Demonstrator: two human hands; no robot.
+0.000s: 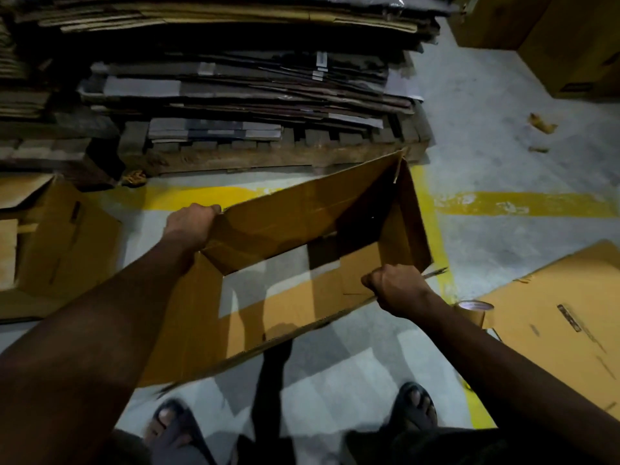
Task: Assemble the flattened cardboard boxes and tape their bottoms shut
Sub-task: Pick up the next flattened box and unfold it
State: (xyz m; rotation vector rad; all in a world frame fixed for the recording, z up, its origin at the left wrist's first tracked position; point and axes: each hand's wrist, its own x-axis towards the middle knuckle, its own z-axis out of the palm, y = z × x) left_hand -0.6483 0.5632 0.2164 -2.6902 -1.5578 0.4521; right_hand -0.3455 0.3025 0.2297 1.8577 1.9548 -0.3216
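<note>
- the box [295, 213] hangs in front of the person over the grey floor [486, 105], half opened into a slanted tube; the floor shows through its open middle, so the bottom flaps are not yet folded or taped
- the left hand [189, 226] is curled over the top edge at the box's far left corner
- the right hand [397, 288] is clenched round the near wall's top edge, close to the right corner
- hanging from just two grips, the box looks light; the walls seem stiff but should fold readily at the creases, and the thin edges could crush or tear under a hard pinch
- the best hold, i think, is at opposite corners near the creases, pushing them towards each other to square it
- a roll of tape [473, 310] sits on the floor just right of the right wrist, beside a flat sheet of cardboard [553, 313]
- a tall stack of flattened boxes [235, 78] lies beyond
</note>
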